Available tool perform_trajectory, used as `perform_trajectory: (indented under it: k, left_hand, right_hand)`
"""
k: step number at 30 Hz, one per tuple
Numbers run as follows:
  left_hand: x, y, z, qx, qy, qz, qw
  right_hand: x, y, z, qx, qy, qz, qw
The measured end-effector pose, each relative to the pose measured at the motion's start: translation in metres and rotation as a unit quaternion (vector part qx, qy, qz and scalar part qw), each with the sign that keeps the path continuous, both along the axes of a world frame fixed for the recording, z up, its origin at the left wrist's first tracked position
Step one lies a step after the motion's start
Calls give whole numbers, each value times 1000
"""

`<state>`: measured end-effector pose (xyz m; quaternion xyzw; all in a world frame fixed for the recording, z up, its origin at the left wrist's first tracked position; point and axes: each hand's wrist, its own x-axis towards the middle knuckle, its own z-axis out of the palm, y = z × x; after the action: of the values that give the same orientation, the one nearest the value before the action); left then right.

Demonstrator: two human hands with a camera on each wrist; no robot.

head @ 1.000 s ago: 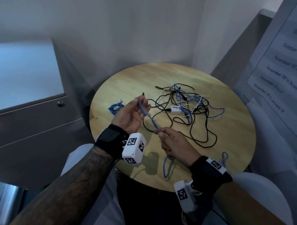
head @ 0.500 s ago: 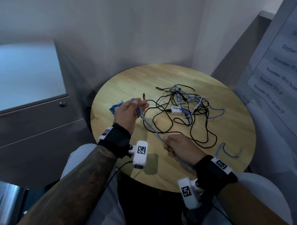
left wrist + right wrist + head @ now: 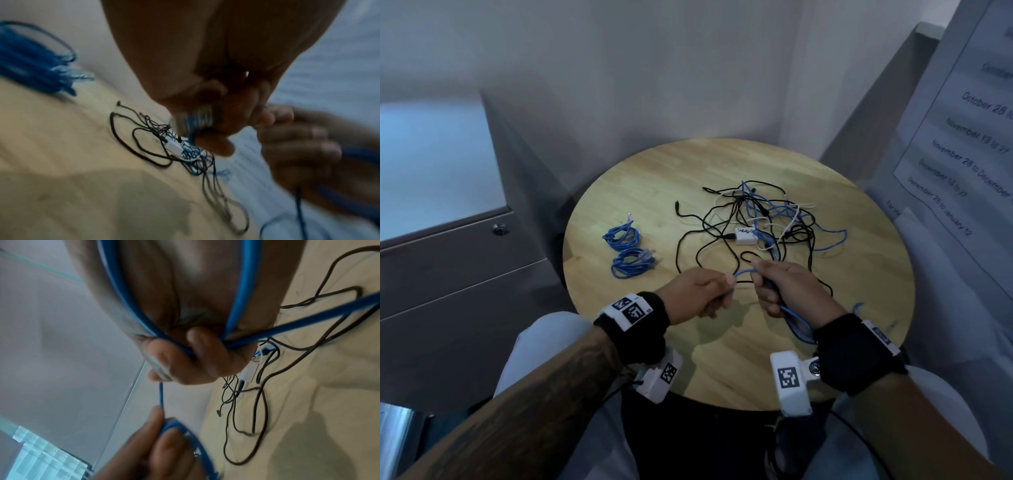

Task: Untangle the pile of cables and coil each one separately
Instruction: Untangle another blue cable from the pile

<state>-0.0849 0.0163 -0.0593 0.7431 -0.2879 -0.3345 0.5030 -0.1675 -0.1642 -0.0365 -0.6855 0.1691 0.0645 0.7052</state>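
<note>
A blue cable spans the short gap between my hands above the near part of the round wooden table. My left hand pinches one stretch of it. My right hand grips several gathered loops of the same cable, which hang back under the wrist. Beyond the hands lies the tangled pile of black, white and blue cables around a small white adapter. Two coiled blue cables lie apart at the left.
A grey cabinet stands left of the table. A board with a printed sheet leans at the right. A bit of blue cable shows near the table's right front edge. Walls close in behind the table.
My left hand has come back from the far left toward my right hand. The long stretched blue span is now a short arc, with more cable gathered in the right hand.
</note>
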Motion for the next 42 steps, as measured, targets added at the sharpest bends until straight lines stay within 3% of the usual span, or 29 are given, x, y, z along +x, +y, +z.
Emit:
perform_trajectory:
  k: [3, 6, 8, 11, 14, 16, 19, 23, 29, 33, 35, 37, 38, 40, 42]
  left_hand:
    - [6, 6, 9, -65, 121, 27, 990]
    - [22, 20, 19, -172, 279, 91, 940]
    - [34, 29, 24, -223, 339, 138, 904]
    - [44, 38, 29, -273, 390, 174, 862]
    - [51, 47, 31, -351, 418, 204, 813]
    - [56, 51, 31, -388, 418, 233, 788]
    - [57, 49, 24, -431, 422, 255, 756]
    - [58, 39, 16, -424, 375, 287, 773]
    - [45, 22, 3, -303, 151, 308, 889]
    - [26, 7, -2, -178, -9, 221, 959]
    - [20, 3, -7, -136, -64, 165, 975]
    - [18, -1, -8, -156, -41, 178, 971]
    - [19, -2, -7, -195, 16, 207, 959]
    - [28, 0, -4, -304, 157, 274, 899]
    - [38, 6, -2, -370, 242, 311, 841]
  right_hand:
    - [5, -7, 0, -17, 17, 1, 1000]
    - [6, -19, 1, -13, 15, 35, 999]
    - [5, -24, 1, -31, -6, 39, 999]
    - [5, -23, -5, -63, -20, -31, 997]
    - [5, -24, -7, -187, 5, -70, 980]
    - [2, -23, -5, -293, 8, -26, 956]
    - [-2, -9, -7, -364, 28, 68, 929]
    - [-6, 13, -14, -364, 18, 175, 915]
    - [-16, 25, 2, -231, -104, 165, 953]
    - [-19, 27, 11, -194, -143, 143, 960]
    - [-17, 26, 13, -210, -164, 123, 956]
    - [-15, 23, 14, -195, -168, 106, 961]
    - [-14, 22, 15, -184, -164, 107, 963]
    - [-14, 24, 15, -183, -140, 145, 962]
    - [-14, 30, 10, -211, -113, 197, 951]
